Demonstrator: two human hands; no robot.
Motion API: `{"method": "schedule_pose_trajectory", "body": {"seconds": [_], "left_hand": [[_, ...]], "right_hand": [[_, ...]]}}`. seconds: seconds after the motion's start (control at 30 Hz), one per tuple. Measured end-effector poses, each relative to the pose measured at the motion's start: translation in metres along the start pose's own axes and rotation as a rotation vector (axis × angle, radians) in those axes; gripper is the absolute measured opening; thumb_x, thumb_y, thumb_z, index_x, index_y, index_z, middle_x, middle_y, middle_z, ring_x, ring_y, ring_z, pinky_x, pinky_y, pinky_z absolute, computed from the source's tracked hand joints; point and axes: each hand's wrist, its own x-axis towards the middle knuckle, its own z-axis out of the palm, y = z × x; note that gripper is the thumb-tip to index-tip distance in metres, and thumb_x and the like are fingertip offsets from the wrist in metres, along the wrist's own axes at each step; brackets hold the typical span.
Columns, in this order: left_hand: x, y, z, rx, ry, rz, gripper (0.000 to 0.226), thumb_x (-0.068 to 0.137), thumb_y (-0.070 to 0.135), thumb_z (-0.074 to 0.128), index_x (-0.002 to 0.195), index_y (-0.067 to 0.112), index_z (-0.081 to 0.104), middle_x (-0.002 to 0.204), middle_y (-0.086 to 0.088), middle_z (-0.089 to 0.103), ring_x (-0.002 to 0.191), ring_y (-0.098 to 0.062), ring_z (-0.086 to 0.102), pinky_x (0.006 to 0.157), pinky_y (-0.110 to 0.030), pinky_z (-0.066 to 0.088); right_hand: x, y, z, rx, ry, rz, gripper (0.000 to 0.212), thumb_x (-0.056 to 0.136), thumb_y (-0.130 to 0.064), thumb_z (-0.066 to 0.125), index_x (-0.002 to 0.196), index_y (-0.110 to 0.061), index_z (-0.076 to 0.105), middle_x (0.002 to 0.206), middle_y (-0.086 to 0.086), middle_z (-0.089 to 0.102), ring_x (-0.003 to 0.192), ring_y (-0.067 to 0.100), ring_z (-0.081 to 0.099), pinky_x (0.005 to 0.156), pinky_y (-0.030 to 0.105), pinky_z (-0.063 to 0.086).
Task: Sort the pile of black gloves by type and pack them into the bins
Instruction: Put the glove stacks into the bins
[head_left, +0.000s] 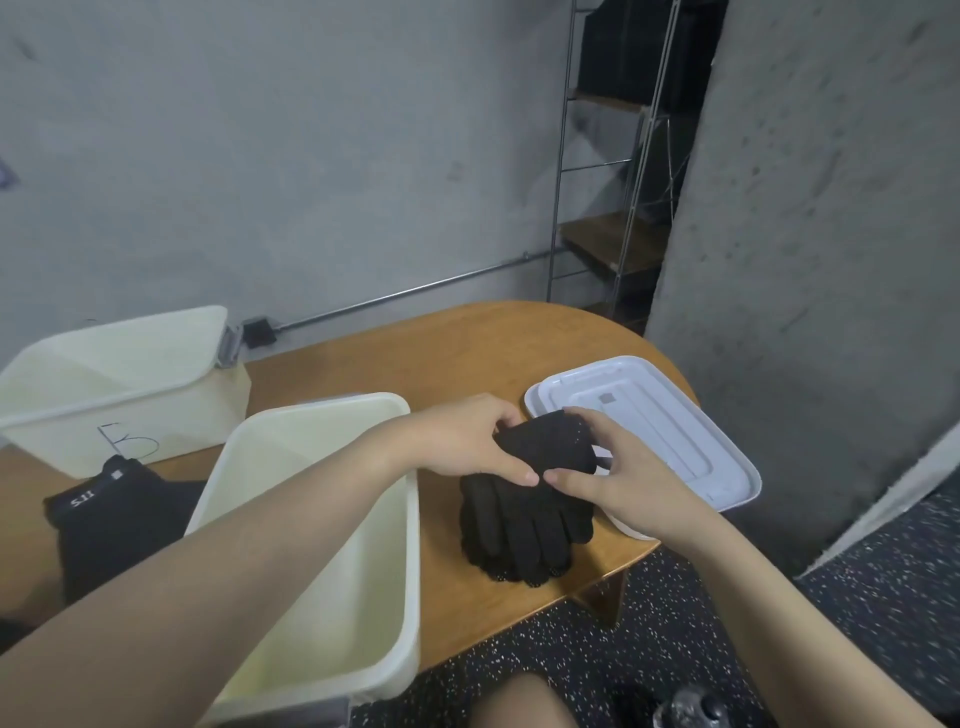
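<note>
Both the left hand (467, 441) and right hand (613, 467) are pinching the knit gloves (524, 514), cuffs far, fingers dangling near; the near bin (332, 519) is lying immediately left.

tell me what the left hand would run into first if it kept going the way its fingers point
The left hand points right, across the black glove it grips. Straight on it would likely meet the right hand first, then the white lid, though depth is hard to judge.

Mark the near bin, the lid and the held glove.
Near bin (410, 519), head view, right rim.
Lid (727, 457), head view, bare right part.
Held glove (550, 441), head view, cuff between both hands.
</note>
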Motion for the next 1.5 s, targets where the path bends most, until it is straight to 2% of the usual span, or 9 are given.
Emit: {"method": "schedule_pose_trajectory", "body": {"seconds": [0.2,0.37,0.5,0.6,0.73,0.83,0.97,1.3,1.5], "left_hand": [[-0.007,0.004,0.004,-0.014,0.033,-0.016,0.03,0.081,0.046,0.084,0.092,0.029,0.061,0.088,0.011,0.067,0.077,-0.011,0.064,0.064,-0.026,0.047],[-0.017,0.011,0.005,-0.076,0.031,-0.033,0.051,0.079,0.043,0.086,0.116,0.025,0.056,0.107,0.006,0.07,0.095,-0.015,0.07,0.088,-0.041,0.058],[-0.029,0.018,0.001,-0.162,0.008,0.011,0.03,0.082,0.038,0.084,0.104,0.024,0.068,0.101,0.005,0.074,0.096,-0.018,0.073,0.09,-0.041,0.059],[-0.046,0.026,-0.012,-0.224,0.002,0.066,0.021,0.083,0.033,0.084,0.097,0.025,0.071,0.097,0.006,0.076,0.094,-0.016,0.074,0.085,-0.035,0.058],[-0.083,0.037,-0.044,-0.292,0.003,0.176,0.027,0.087,0.022,0.082,0.11,0.017,0.068,0.114,0.001,0.073,0.108,-0.017,0.07,0.092,-0.033,0.057],[-0.117,0.033,-0.069,-0.335,-0.021,0.213,0.028,0.089,0.011,0.079,0.113,0.013,0.064,0.113,0.004,0.072,0.111,-0.015,0.069,0.089,-0.028,0.055],[-0.156,0.004,-0.093,-0.302,-0.037,0.159,0.039,0.089,0.012,0.08,0.122,0.01,0.059,0.122,-0.008,0.071,0.112,-0.027,0.071,0.095,-0.044,0.058],[-0.157,-0.099,-0.078,-0.088,-0.131,-0.106,0.05,0.086,0.012,0.078,0.129,0.033,0.063,0.121,0.006,0.074,0.111,-0.016,0.071,0.102,-0.046,0.055],[-0.107,-0.13,-0.069,0.046,-0.258,-0.171,0.036,0.088,0.014,0.076,0.119,0.027,0.064,0.115,0.008,0.074,0.103,-0.012,0.072,0.096,-0.037,0.057]], "right_hand": [[-0.003,-0.007,0.0,0.095,-0.015,0.003,0.054,0.087,-0.029,0.081,0.134,-0.033,0.055,0.126,-0.016,0.064,0.118,0.002,0.059,0.079,0.014,0.054],[-0.011,-0.01,0.002,0.082,-0.01,0.015,0.047,0.087,-0.027,0.08,0.13,-0.032,0.06,0.123,-0.016,0.068,0.117,0.001,0.06,0.077,0.01,0.051],[-0.024,-0.025,-0.003,0.05,-0.001,-0.026,0.047,0.088,-0.026,0.08,0.129,-0.034,0.059,0.122,-0.021,0.065,0.117,-0.003,0.058,0.078,0.004,0.048],[-0.034,-0.047,-0.012,0.071,0.01,-0.075,0.052,0.085,-0.03,0.083,0.13,-0.035,0.059,0.124,-0.018,0.068,0.119,0.0,0.061,0.098,0.024,0.053],[-0.047,-0.094,-0.015,0.179,-0.115,-0.167,0.053,0.087,-0.027,0.082,0.134,-0.02,0.059,0.125,-0.001,0.07,0.12,0.019,0.066,0.098,0.039,0.057],[-0.057,-0.129,0.002,0.228,-0.164,-0.182,0.053,0.082,-0.031,0.081,0.13,-0.025,0.06,0.118,-0.007,0.072,0.113,0.015,0.069,0.092,0.034,0.059],[-0.057,-0.155,0.045,0.261,-0.207,-0.204,0.04,0.086,-0.023,0.08,0.122,-0.028,0.063,0.107,-0.013,0.075,0.104,0.008,0.072,0.081,0.022,0.059],[-0.004,-0.129,0.143,-0.355,-0.158,-0.248,0.033,0.081,-0.045,0.075,0.109,-0.03,0.066,0.091,-0.013,0.073,0.085,0.006,0.069,0.08,0.038,0.059],[0.008,-0.112,0.143,-0.641,-0.077,-0.368,0.042,0.09,-0.041,0.071,0.126,-0.021,0.063,0.127,-0.008,0.057,0.119,0.016,0.049,0.105,0.038,0.04]]}}
